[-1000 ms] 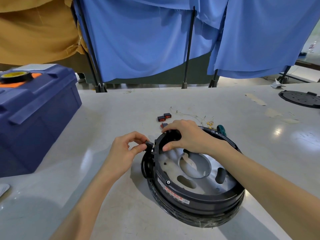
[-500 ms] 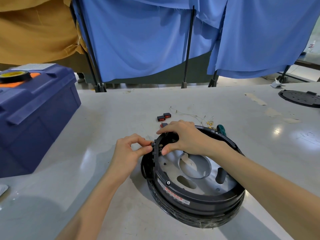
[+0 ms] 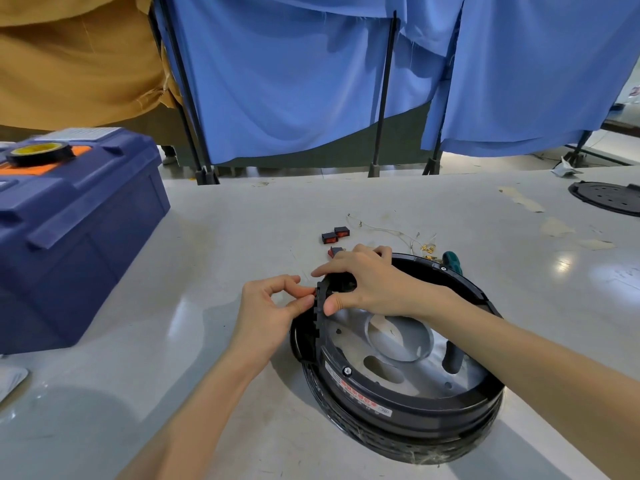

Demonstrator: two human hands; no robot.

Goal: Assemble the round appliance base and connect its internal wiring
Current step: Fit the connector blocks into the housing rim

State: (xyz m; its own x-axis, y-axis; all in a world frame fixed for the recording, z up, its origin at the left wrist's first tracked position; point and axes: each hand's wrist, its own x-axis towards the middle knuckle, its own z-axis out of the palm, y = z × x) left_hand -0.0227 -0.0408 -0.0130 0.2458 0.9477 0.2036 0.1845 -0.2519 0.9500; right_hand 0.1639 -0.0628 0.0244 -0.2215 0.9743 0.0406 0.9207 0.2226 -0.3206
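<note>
A dark blue toolbox point(image 3: 69, 237) sits at the left of the pale tabletop point(image 3: 207, 237). Its lid is shut, so its contents cannot be seen, and a roll of tape point(image 3: 40, 154) with a yellow centre rests on top.

Nearer the middle lies the round appliance base point(image 3: 408, 407), a black ring open at the top (rather like a shallow pan). Inside it is a grey metal plate point(image 3: 429, 375) with a large round opening and smaller oval cut-outs.

The left hand point(image 3: 273, 306) is outside the ring's left wall. Its thumb and forefinger pinch a small part point(image 3: 313, 292) with a glimpse of red, held against the notched wall. The right hand point(image 3: 370, 282) arches over the rim at the same spot, fingers curled on the outer edge and thumb pressed to the inner wall.

Beyond the base lie red rocker switches point(image 3: 341, 232) and thin pale wires point(image 3: 398, 233) with brass terminals. A green tool handle point(image 3: 453, 261) lies just beside the far rim. A black perforated disc point(image 3: 609, 197) lies well apart at the far right.
</note>
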